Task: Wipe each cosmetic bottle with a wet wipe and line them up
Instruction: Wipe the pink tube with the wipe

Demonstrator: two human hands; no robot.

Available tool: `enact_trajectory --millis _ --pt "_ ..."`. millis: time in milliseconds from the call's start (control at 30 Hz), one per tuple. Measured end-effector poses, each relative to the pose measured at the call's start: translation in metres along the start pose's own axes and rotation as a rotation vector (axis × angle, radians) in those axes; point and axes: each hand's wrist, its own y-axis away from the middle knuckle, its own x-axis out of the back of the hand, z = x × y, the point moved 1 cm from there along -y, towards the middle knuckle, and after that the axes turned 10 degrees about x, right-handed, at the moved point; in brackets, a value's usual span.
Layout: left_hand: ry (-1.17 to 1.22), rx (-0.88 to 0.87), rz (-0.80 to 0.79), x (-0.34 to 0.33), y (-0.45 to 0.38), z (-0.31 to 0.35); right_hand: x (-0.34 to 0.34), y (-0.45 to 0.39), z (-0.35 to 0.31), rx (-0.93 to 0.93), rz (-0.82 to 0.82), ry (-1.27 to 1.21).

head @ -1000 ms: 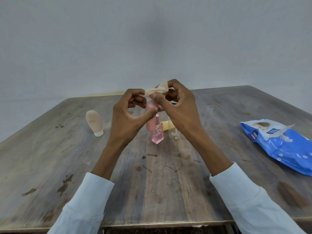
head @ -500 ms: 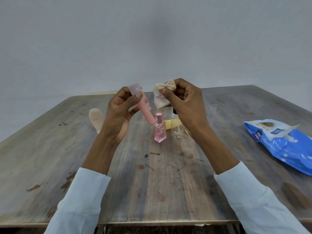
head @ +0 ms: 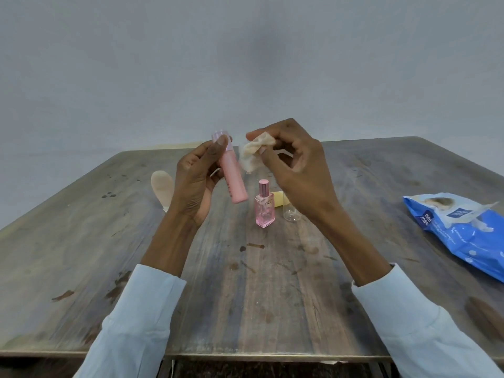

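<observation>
My left hand (head: 195, 181) grips a slim pink tube bottle (head: 232, 175), held tilted above the table with its cap end up. Beside it, my right hand (head: 297, 165) pinches a crumpled beige wet wipe (head: 253, 155); wipe and tube are a small gap apart. On the table below stand a square pink glass bottle (head: 264, 207) and a small clear bottle (head: 291, 212), partly hidden by my right wrist. A yellow item (head: 278, 202) lies behind them. A beige tube (head: 162, 188) stands at the left on its white cap, partly behind my left hand.
A blue pack of wet wipes (head: 463, 230) lies at the right side of the stained wooden table (head: 245, 296). A plain grey wall rises behind the table's far edge.
My hands have come apart: the left drew the pink tube out leftward and turned it more upright, while the right kept the wipe and shifted slightly right.
</observation>
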Motion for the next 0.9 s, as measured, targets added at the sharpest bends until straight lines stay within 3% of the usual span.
enact_trajectory --millis 300,533,633,800,900 --pt "-0.171 -0.075 0.058 0.001 -0.002 -0.005 -0.015 0.01 0.001 0.299 -0.127 0.214" --pt "-0.062 -0.093 0.431 0.008 -0.003 -0.004 -0.022 0.016 0.006 0.256 -0.385 0.288" --pt "-0.106 -0.086 0.38 0.006 -0.002 -0.005 -0.021 0.015 0.005 0.248 -0.333 0.286" --pt "-0.232 -0.104 0.116 -0.006 0.002 -0.006 -0.014 0.012 0.003 0.233 -0.116 0.239" --pt "-0.202 -0.103 0.166 -0.004 0.002 -0.004 -0.014 0.011 0.0 0.23 -0.144 0.217"
